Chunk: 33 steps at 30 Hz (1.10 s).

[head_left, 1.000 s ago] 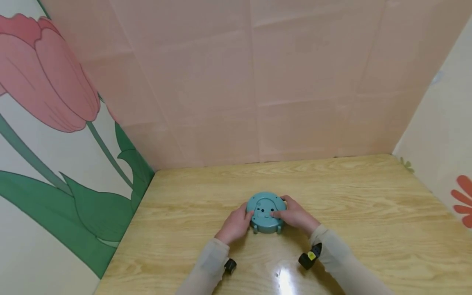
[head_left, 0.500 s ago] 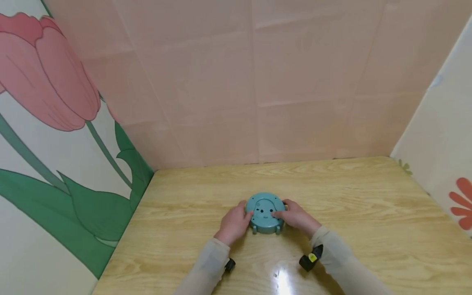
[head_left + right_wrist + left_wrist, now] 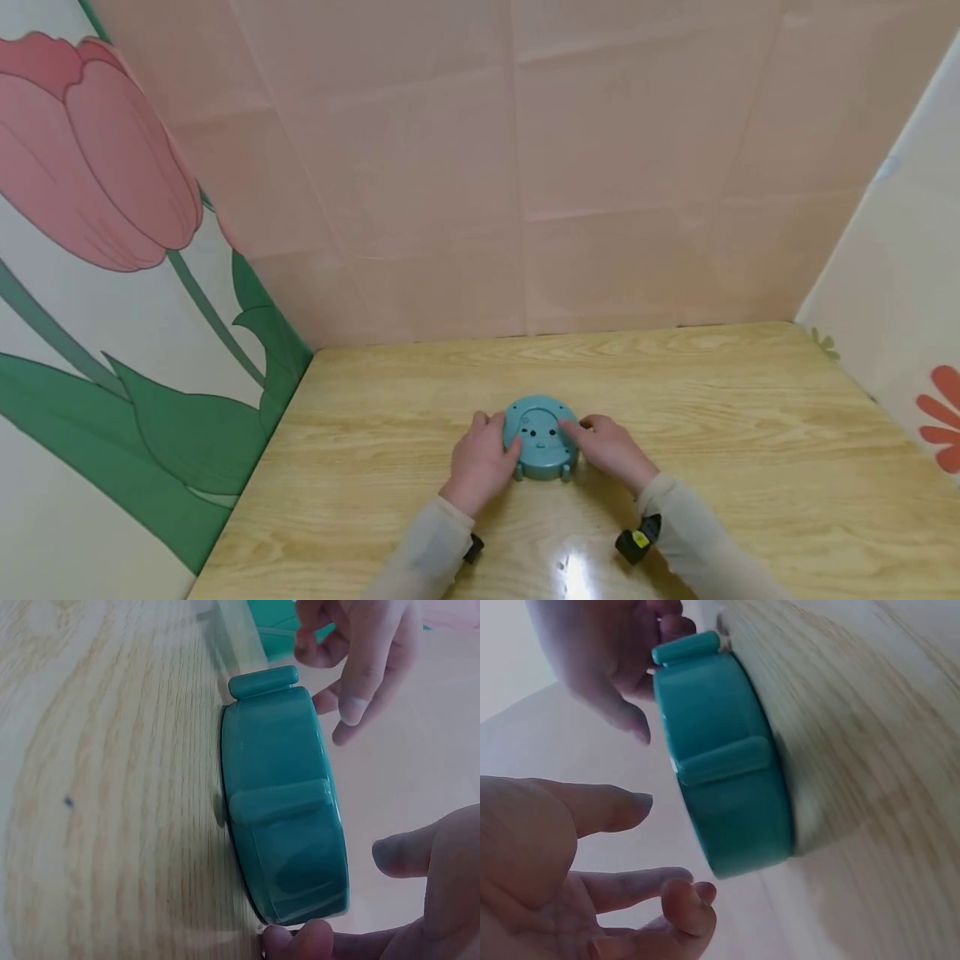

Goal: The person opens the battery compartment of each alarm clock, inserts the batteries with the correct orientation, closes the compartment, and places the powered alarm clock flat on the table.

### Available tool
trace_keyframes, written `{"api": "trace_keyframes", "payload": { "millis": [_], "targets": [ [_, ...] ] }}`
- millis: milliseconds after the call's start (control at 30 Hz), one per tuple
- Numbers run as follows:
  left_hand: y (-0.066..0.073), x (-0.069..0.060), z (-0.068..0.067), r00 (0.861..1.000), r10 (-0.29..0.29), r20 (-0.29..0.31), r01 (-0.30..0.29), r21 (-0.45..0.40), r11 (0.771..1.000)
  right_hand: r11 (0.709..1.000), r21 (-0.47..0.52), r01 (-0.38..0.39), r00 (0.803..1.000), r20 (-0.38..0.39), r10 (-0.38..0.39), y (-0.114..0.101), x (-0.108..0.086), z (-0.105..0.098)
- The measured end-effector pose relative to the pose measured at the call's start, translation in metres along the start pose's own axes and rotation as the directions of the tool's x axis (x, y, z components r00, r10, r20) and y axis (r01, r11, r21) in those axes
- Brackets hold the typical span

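A round teal clock [image 3: 542, 454] lies back up on the wooden table, with two short feet on the rim nearest the person. My left hand [image 3: 480, 465] is at its left side; in the left wrist view the thumb and fingers stand apart from the rim. My right hand [image 3: 613, 454] is at the right side. In the right wrist view its fingertips [image 3: 313, 941] touch or nearly touch the lower rim, while the thumb [image 3: 409, 851] is well away from the clock. The clock's front is hidden against the table.
The wooden table [image 3: 375, 417] reaches back to a pink sheet [image 3: 517, 167]. A wall with a painted tulip [image 3: 127, 167] borders the left side, and a pale wall with a red flower [image 3: 947, 408] the right. Both wrists wear black cameras [image 3: 636, 543].
Both thumbs have lifted off the clock's back and the hands have loosened from its sides. The left hand has turned slightly, and the clock has stayed in about the same place.
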<state>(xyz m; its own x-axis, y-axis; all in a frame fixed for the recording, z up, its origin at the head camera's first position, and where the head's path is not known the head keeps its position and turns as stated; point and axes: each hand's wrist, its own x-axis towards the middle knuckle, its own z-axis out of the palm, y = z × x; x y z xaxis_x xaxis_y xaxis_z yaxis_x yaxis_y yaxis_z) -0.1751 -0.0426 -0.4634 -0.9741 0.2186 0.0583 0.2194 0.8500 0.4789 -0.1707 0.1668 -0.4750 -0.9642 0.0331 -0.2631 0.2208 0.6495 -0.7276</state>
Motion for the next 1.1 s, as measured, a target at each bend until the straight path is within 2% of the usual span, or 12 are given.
{"api": "trace_keyframes", "payload": {
  "millis": [133,333,567,933,1100],
  "targets": [
    [0.007,-0.005,-0.002,1.000,-0.001,-0.008,0.002,0.036,0.999,0.999,-0.041,0.027,0.999,-0.025,-0.028,0.000,-0.002,0.000],
    [0.011,-0.010,-0.001,1.000,-0.009,0.015,0.008,0.069,0.998,0.997,-0.053,0.062,0.997,-0.040,-0.064,-0.001,-0.004,-0.001],
    [0.011,-0.013,0.004,0.998,-0.028,0.050,0.025,0.062,0.998,0.996,-0.053,0.072,0.996,-0.053,-0.075,-0.004,-0.004,0.000],
    [0.010,-0.013,0.007,0.998,-0.020,0.052,0.017,0.046,0.999,0.996,-0.081,0.044,0.997,-0.064,-0.049,-0.006,-0.005,0.000],
    [0.008,-0.012,0.007,0.999,-0.006,0.046,0.005,0.032,0.999,0.995,-0.078,0.063,0.992,-0.102,-0.071,-0.008,-0.008,-0.002]
  ]
}}
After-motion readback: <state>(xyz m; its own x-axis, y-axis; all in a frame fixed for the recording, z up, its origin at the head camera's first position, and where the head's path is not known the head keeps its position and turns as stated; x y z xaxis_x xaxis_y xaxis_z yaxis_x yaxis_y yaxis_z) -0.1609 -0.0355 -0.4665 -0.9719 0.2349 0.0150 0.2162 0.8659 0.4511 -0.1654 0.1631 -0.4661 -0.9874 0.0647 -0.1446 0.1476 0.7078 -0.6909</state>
